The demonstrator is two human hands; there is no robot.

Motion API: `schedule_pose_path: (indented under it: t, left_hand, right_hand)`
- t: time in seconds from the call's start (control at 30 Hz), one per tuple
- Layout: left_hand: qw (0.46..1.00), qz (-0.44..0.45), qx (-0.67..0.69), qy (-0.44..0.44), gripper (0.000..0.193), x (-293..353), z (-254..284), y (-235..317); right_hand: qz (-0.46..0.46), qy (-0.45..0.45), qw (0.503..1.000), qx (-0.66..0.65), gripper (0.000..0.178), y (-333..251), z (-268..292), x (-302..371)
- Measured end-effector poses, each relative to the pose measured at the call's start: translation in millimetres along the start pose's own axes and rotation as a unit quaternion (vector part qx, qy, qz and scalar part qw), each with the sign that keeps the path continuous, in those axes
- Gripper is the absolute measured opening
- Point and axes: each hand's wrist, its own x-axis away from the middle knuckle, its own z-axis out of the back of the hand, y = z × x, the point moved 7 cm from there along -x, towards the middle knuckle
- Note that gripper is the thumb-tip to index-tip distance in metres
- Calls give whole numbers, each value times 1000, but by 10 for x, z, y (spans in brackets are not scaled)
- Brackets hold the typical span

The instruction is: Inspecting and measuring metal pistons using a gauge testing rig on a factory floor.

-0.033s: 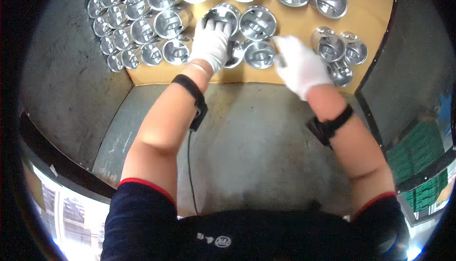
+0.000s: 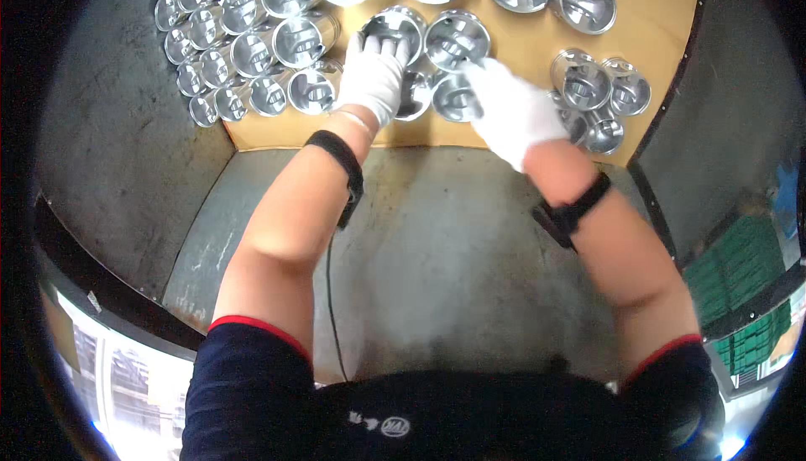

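Left hand [image 2: 372, 79], white-gloved, fingers curled over a shiny metal cup [image 2: 391, 28] on the brown board [image 2: 537, 45]; right hand [image 2: 514, 112], fingers stretched, touches the next cup [image 2: 456, 39] just to its right; more cups crowd the far left

Place: factory or machine workshop floor.
Parts: dozens of identical shiny metal cups [image 2: 298, 39], open side up, set in rows.
Surface: brown board [image 2: 663, 7] laid over a worn grey metal bench [image 2: 109, 142].
Storage: stacked green crates [image 2: 743, 280] at the right edge.
Worker: white work gloves [image 2: 514, 112], black wristbands [image 2: 340, 154].
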Motion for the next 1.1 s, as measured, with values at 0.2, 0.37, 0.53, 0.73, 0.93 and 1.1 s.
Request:
schedule_pose_path:
  t: [0.2,0.37,0.53,0.73,0.93,1.1]
  left_hand:
    - [998,44,-10,-33,47,-98,-32,26]
    - [992,92,76,-35,32,-25,78,-260]
    - [996,60,63,-2,30,-54,65,-326]
    - [996,50,39,57,40,78,110,-366]
    - [982,113,137,64,70,-33,890,283]
    - [915,-149,334,171,36,-234,1306,1350]
  right_hand:
    - [-153,-66,985,-41,46,314,-471,-571]
    - [-194,-71,959,-194,42,229,-366,-672]
    - [-173,-83,972,-138,40,73,-292,-756]
    - [-247,-71,920,-297,40,71,-421,-775]
    - [41,78,996,-28,60,233,-322,-415]
    - [0,133,991,-15,28,1047,368,517]
